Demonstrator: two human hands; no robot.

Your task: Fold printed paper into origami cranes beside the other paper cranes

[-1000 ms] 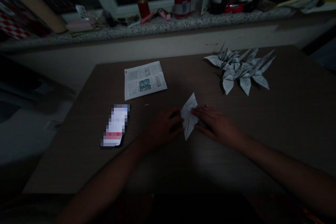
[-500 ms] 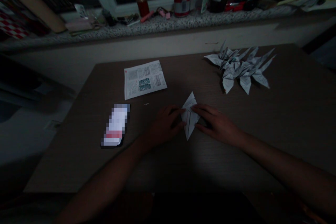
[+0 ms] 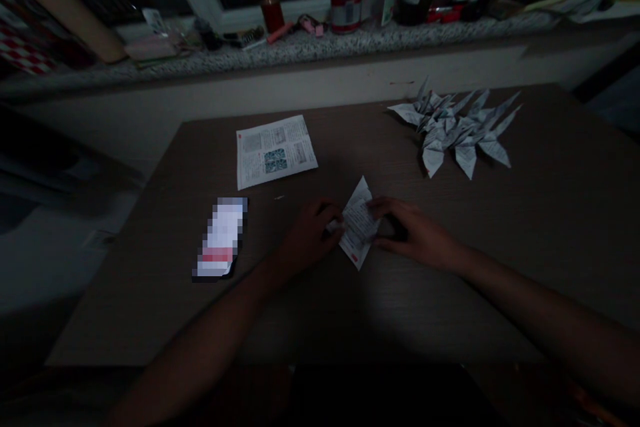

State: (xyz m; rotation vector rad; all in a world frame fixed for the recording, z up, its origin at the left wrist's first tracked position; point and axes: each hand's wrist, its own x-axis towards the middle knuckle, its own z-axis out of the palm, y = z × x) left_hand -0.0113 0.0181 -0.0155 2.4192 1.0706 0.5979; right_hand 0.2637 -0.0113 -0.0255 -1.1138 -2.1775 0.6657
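A folded piece of printed paper (image 3: 357, 223), kite-shaped, lies on the brown table (image 3: 550, 227) in front of me. My left hand (image 3: 310, 237) pinches its left edge with curled fingers. On the other side, my right hand (image 3: 413, 233) grips the paper's right edge, fingers bent over a lifted flap. The scene is dim, so fine finger detail is hard to make out.
A pile of several folded paper cranes (image 3: 457, 130) sits at the far right of the table. A flat printed sheet (image 3: 275, 150) lies at the far middle and a phone (image 3: 220, 237) to my left. The stone sill (image 3: 300, 47) behind carries cans, bottles and clutter.
Both hands have closed in on the folded paper. A flap has been lifted and turned over, so the paper now shows a wider printed face and sits slightly tilted.
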